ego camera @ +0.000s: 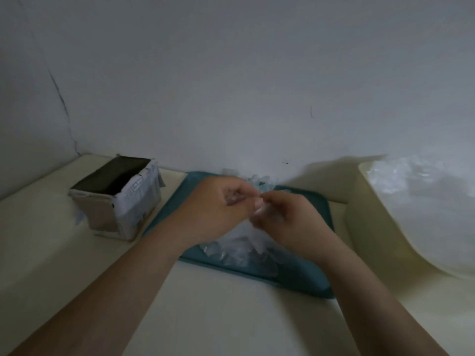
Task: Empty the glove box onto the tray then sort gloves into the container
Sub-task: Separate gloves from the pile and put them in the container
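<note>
We pinch one clear glove (pixel 258 214) with curled fingers of left hand (pixel 218 206) and right hand (pixel 290 219) above the tray (pixel 295 278) (the container (pixel 372 227) sits rightward, nearer the right hand).

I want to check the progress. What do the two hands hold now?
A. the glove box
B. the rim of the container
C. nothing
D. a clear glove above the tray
D: the left hand and the right hand both pinch a clear glove above the teal tray.
</note>
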Demonstrator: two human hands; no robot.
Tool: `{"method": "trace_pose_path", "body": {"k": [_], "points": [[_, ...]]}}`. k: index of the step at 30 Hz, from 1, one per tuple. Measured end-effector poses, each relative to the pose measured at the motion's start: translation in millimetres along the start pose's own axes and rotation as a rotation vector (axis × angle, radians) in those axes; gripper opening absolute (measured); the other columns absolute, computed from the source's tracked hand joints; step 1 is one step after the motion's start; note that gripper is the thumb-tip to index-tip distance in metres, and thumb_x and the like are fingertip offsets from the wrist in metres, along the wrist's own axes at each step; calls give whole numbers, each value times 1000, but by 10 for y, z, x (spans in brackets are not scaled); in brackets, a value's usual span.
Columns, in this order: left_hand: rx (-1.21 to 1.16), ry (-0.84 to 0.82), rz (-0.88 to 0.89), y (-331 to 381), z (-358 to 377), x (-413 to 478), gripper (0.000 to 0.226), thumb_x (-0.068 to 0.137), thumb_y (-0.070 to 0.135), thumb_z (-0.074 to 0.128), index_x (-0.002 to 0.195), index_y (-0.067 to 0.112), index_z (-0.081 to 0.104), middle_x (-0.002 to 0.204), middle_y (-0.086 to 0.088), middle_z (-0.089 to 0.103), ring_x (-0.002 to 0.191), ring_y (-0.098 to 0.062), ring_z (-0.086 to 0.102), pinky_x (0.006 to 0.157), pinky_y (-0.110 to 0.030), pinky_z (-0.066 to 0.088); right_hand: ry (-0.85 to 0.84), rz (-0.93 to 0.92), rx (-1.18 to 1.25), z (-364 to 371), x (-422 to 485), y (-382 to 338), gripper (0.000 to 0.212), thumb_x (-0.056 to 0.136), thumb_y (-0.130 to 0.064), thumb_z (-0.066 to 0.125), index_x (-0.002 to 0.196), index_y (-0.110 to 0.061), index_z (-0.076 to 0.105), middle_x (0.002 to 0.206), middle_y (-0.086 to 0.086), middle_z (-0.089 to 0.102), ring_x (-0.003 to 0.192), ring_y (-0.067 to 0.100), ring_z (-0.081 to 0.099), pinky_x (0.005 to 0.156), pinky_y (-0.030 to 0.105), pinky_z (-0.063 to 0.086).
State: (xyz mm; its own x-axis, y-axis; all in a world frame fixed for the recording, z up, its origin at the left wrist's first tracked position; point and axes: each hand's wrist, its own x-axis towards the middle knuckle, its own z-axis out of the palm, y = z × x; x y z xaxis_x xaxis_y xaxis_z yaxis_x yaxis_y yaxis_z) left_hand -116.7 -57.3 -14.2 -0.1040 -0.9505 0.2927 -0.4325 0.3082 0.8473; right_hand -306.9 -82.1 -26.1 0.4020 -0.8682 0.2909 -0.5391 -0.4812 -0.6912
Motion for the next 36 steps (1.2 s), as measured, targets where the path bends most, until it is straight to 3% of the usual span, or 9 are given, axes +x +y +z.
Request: {"method": "trace_pose_path", "body": {"k": [4,8,13,18,21,24,26,29,36], "points": [[-124,-24,-148,-87,-215,-21,52,65,53,94,106,25,78,95,6,76,86,-10,69,78,-27,58,75,208,547,-41,-3,98,17,97,-10,69,87,2,75,72,14,72,67,19,65,69,35,56],[-408,15,-238,-88,-198,-46,5,86,17,83,85,16,79,88,-6,75,88,-20,69,90,-39,59,-3,459,916,-43,1,100,19,99,-7,63,106,7,73,88,19,69,74,25,64,79,43,55],[-859,60,-247,-54,-288,23,14,89,4,69,76,11,70,100,-21,66,99,-34,68,93,-52,58,37,555,916,-75,30,208,28,98,0,53,120,1,69,113,31,70,90,36,66,84,46,54],[-954,-125,-271,-25,-248,-38,6,83,9,64,82,5,61,110,-25,67,90,-36,69,66,-42,61,-144,450,978,-187,28,174,69,88,-66,61,134,-13,66,128,14,71,120,30,68,100,45,51],[-887,-209,-290,-22,-145,-43,36,91,15,69,113,-11,57,113,-23,63,92,-36,68,64,-43,61,-409,322,996,-161,-59,74,66,94,-62,58,137,-12,65,136,17,66,126,34,64,107,49,49],[-773,12,-373,-87,-60,23,36,104,31,58,101,-4,66,104,-15,75,90,-33,74,74,-47,61,-286,431,1098,-93,-64,43,27,96,-21,67,114,-2,76,108,18,75,92,27,75,82,36,61],[-160,162,-231,-310,-85,37,23,106,31,55,98,15,70,101,-2,78,95,-24,73,80,-40,60,-179,492,1022,-100,-48,108,15,94,-10,69,102,0,77,94,19,74,75,24,72,69,32,60],[587,-92,-45,-697,-87,-17,29,98,20,60,125,26,68,123,9,69,110,-12,64,95,-33,53,-158,471,816,-166,-47,119,16,96,0,64,98,-7,78,87,17,71,73,23,65,68,33,53],[462,-74,-99,-729,-30,-11,20,92,25,75,110,31,76,98,16,72,86,4,64,76,-15,49,-215,318,591,-235,-90,-30,7,90,-12,77,84,-10,80,71,4,67,66,13,60,67,27,48]]}}
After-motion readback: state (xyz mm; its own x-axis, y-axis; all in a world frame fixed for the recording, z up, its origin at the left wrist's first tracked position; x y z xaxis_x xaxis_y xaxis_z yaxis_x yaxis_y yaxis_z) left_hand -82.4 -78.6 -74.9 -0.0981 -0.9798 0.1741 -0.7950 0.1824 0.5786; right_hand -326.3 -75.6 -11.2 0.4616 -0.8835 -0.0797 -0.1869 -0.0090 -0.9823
